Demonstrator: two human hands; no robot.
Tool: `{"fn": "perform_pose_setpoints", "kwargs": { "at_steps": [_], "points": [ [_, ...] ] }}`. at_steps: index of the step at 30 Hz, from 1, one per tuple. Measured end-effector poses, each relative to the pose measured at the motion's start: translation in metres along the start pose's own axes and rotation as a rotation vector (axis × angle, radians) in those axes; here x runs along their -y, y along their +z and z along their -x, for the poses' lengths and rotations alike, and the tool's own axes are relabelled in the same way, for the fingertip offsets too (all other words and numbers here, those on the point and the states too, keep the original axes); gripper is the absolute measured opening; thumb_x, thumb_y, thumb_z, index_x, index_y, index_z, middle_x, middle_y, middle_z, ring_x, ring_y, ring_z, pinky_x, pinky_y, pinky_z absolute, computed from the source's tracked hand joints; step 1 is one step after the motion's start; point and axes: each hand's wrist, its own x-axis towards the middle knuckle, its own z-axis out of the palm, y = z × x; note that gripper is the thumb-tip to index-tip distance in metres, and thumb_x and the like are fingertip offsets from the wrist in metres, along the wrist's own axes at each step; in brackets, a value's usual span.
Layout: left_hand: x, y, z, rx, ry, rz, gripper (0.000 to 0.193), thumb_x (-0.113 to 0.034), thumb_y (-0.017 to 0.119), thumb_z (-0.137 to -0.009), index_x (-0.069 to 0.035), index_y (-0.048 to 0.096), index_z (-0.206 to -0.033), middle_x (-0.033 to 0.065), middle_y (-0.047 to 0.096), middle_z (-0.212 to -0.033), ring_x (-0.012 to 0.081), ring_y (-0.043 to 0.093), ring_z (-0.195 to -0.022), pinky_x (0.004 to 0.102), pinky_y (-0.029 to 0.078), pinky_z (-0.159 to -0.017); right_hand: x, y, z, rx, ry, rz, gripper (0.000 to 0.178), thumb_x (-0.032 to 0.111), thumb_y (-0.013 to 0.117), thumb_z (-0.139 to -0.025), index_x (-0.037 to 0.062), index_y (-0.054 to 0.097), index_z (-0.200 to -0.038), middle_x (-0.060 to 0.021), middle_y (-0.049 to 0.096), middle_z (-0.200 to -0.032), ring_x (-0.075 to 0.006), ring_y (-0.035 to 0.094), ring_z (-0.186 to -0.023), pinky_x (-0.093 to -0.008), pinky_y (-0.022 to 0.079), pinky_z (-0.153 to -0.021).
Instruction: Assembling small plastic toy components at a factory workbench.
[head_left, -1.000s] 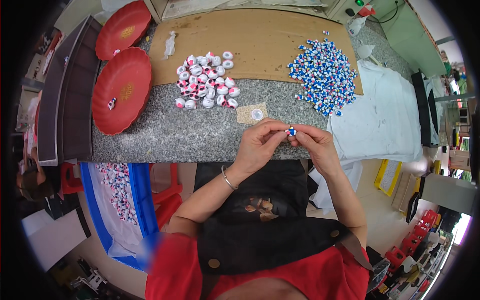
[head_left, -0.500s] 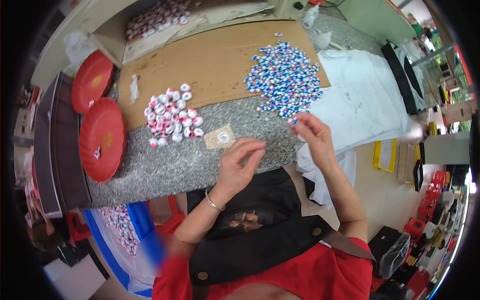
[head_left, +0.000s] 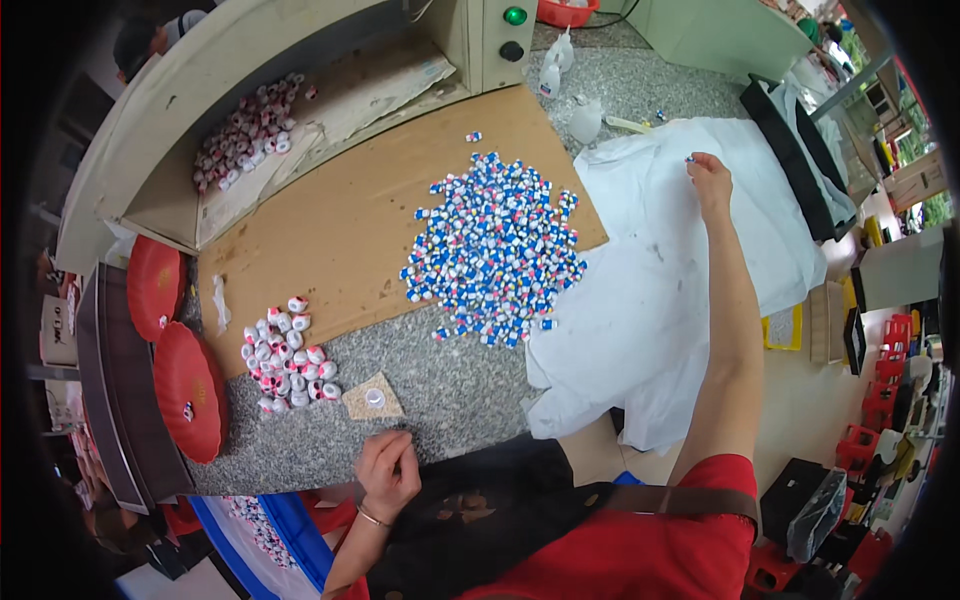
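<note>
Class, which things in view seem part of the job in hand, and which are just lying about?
Likely in the job:
small piece in the right hand's grip
blue-and-white pile
white-and-pink pieces
beige card

Probably lying about:
crumpled white scrap
translucent bottle
red stools

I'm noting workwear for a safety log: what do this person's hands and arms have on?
The left hand and right hand are ungloved. A thin silver bangle circles the left wrist. The right forearm is bare below a short red sleeve, crossed by a dark brown strap.
</note>
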Motion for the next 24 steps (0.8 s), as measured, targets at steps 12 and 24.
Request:
{"fn": "perform_pose_setpoints", "kwargs": {
  "at_steps": [12,24],
  "points": [
    [-0.001,0.012,-0.006,0.062,0.029,-0.092,0.028,0.012,0.066,-0.069,-0.002,0.063,-0.093,0.0125,0.066,-0.086,0.0281,0.064,-0.07,0.0338,0.053,-0.061,-0.018,0.025,-0.084,-0.377,-0.322,0.423,0.034,0.022,0.069,-0.085,0.001,0.069,-0.112,-0.0049,0.07,-0.089,-0.0106,0.061,-0.076,-0.0224,0.048,-0.073],
    [0.01,-0.002,-0.009,0.061,0.153,0.126,0.023,0.01,0.062,-0.076,0.002,0.063,-0.097,0.0161,0.066,-0.087,0.0292,0.064,-0.069,0.035,0.052,-0.06,0.122,0.012,0.285,0.556,-0.474,0.039,0.008,0.002,0.069,-0.085,-0.0015,0.065,-0.091,-0.0082,0.065,-0.083,-0.0141,0.061,-0.076,-0.0278,0.049,-0.069]
  ]
}}
